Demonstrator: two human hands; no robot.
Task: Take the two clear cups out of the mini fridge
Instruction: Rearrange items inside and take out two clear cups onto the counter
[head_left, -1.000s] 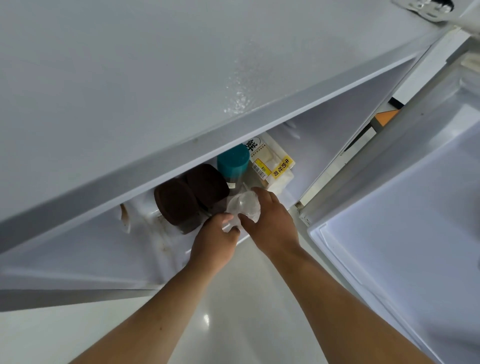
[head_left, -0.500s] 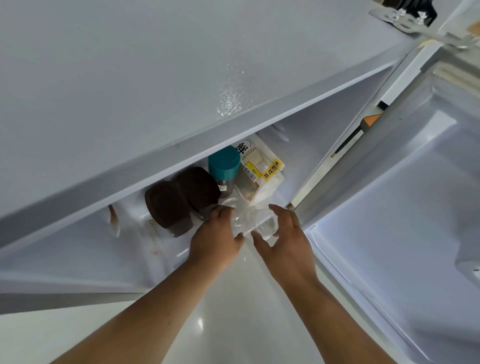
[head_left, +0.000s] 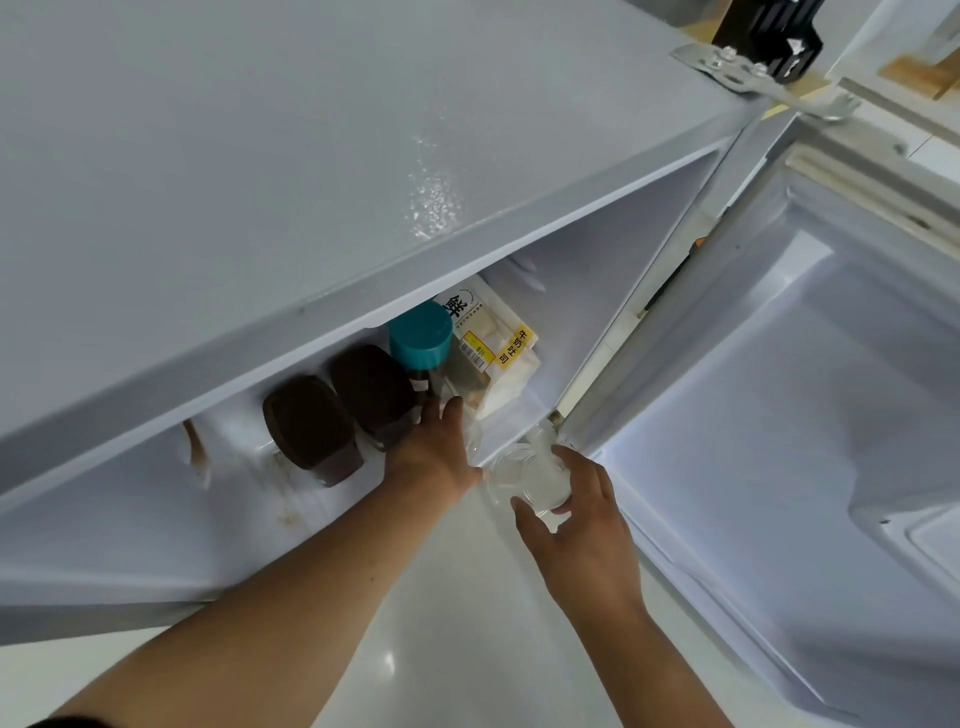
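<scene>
A: Cup 1?
B: The clear cup sits in the right hand, thumb and fingers curled round its wall. It is below and right of the teal-capped bottle, mouth tilted up toward the camera.
A: Cup 2?
B: The second clear cup is faint, directly below that bottle, touching the left hand. Left fingers are hidden, so I cannot tell the grip. The left hand is nearer.

A glossy white floor is seen below. A bright light glare is reflected on it. Wood trim is glimpsed top right.
</scene>
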